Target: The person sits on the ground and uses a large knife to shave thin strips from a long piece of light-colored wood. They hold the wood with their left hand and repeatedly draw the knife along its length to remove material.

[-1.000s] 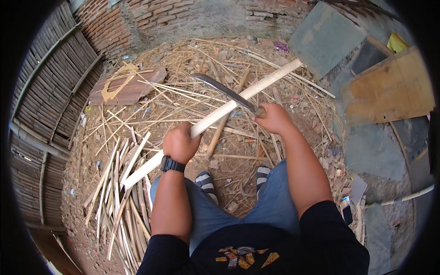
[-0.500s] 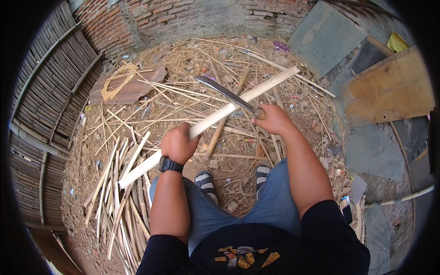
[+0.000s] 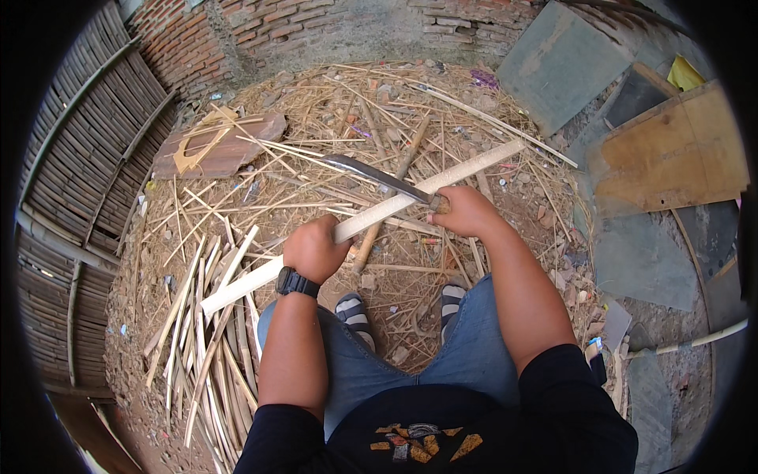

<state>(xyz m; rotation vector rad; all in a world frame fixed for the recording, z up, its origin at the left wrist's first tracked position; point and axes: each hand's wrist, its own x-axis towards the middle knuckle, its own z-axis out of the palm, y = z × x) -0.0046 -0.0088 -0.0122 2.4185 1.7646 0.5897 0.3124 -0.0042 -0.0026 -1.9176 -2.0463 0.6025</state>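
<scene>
My left hand, with a dark watch on the wrist, is closed around a long, pale strip of split bamboo. The strip slants from beside my left knee up to the far right. In my right hand is the wooden handle of a machete. Its dark blade points to the far left and lies across the strip, right of my left hand. Whether the edge bites into the bamboo I cannot tell.
A heap of pale split strips lies by my left leg. Bamboo sticks and straw litter the ground ahead. A woven bamboo wall stands left, a brick wall beyond, and grey sheets and a brown board lean right.
The far end of the bamboo strip has dipped slightly toward me. The machete and my right hand have come a little lower and to the left. My left hand keeps its grip.
</scene>
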